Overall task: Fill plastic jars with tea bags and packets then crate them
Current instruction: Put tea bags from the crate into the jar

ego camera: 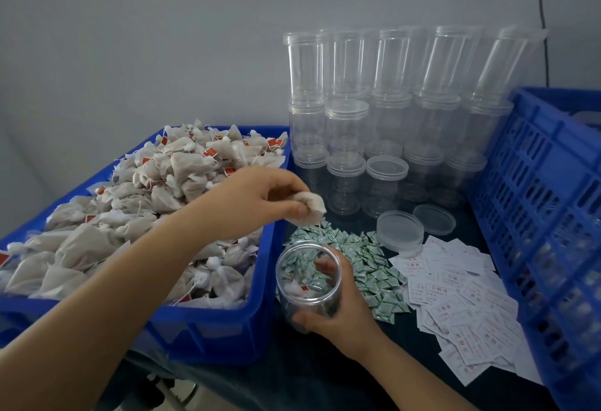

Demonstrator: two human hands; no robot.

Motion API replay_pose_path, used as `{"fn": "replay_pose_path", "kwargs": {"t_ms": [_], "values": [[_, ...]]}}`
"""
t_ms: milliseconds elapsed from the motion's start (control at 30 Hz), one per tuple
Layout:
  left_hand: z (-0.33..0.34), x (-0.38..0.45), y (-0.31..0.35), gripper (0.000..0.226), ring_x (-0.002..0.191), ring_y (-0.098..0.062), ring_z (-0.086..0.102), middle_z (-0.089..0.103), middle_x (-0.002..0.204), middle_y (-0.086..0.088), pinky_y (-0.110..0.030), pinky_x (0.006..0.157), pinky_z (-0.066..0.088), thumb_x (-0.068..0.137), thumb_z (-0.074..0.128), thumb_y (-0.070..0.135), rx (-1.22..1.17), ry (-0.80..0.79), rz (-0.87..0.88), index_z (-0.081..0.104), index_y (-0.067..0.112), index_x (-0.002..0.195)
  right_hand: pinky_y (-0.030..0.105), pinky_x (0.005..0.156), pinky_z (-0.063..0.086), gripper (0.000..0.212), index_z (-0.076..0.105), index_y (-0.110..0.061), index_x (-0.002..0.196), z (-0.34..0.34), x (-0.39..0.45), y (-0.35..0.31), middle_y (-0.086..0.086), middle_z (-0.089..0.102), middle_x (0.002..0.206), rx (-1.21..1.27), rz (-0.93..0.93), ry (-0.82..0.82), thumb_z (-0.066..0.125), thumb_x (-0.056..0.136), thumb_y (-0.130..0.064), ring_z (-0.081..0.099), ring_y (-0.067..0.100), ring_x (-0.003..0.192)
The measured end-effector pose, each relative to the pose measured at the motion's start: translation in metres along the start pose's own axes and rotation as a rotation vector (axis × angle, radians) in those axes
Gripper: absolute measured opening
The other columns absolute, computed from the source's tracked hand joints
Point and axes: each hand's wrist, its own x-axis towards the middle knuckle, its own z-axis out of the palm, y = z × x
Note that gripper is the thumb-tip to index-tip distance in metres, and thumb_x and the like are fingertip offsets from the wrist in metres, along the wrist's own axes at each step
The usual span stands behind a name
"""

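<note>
My left hand pinches a beige tea bag in the air, just above and behind an open clear plastic jar. My right hand grips that jar from the right, fingers curled round its wall. A tea bag with a red tag lies at the jar's bottom. The blue bin on the left is heaped with tea bags. Small green-and-white packets lie piled beside the jar.
Stacks of lidded clear jars stand against the wall. Two loose lids lie in front of them. White slips with red print spread over the dark table. A blue slatted crate stands at the right.
</note>
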Motion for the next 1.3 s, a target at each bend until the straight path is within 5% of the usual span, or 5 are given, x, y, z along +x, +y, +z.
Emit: {"fn": "replay_pose_path", "kwargs": {"t_ms": [333,733,900,1033,1300], "values": [[0.025,-0.008,-0.008,0.015,0.086,0.013,0.055,0.065,0.094,0.022,-0.001,0.073,0.039,0.089,0.062,0.035,0.184,-0.300,-0.017,0.065,0.034,0.103,0.020,0.093,0.051,0.094,0.035,-0.056,0.135,0.001,0.001,-0.004,-0.025,0.056,0.129,0.085,-0.036,-0.018,0.090,0.065,-0.026,0.058,0.006,0.123],[0.057,-0.001,-0.003,0.025,0.097,-0.010,0.054,0.059,0.106,0.008,-0.033,0.085,0.047,0.092,0.056,0.033,0.546,-0.286,0.097,0.064,0.025,0.114,0.022,0.092,0.053,0.098,0.032,-0.053,0.140,0.003,0.003,0.002,-0.021,0.057,0.133,0.112,-0.025,-0.012,0.092,0.069,-0.022,0.059,0.009,0.124],[0.068,-0.001,0.000,0.019,0.094,-0.016,0.051,0.062,0.097,0.003,-0.034,0.078,0.048,0.092,0.053,0.028,0.666,-0.253,0.120,0.065,0.020,0.103,0.020,0.090,0.053,0.100,0.029,-0.052,0.143,0.005,0.003,0.004,-0.020,0.056,0.136,0.106,-0.004,-0.002,0.092,0.066,-0.038,0.060,0.008,0.124],[0.079,0.005,0.001,0.010,0.083,-0.021,0.057,0.062,0.088,-0.002,-0.036,0.074,0.049,0.089,0.055,0.020,0.565,-0.280,0.042,0.062,0.013,0.089,0.035,0.096,0.055,0.100,0.029,-0.058,0.140,0.005,0.004,0.008,-0.010,0.058,0.137,0.086,-0.032,0.006,0.092,0.066,-0.034,0.060,0.016,0.124],[0.093,0.012,-0.005,0.018,0.080,-0.023,0.058,0.063,0.086,-0.005,-0.038,0.076,0.051,0.091,0.050,0.020,0.552,-0.314,-0.015,0.065,0.009,0.086,0.018,0.092,0.050,0.097,0.032,-0.061,0.137,0.006,0.004,0.008,-0.022,0.057,0.132,0.054,-0.048,0.044,0.091,0.066,-0.029,0.059,0.008,0.123]]}}
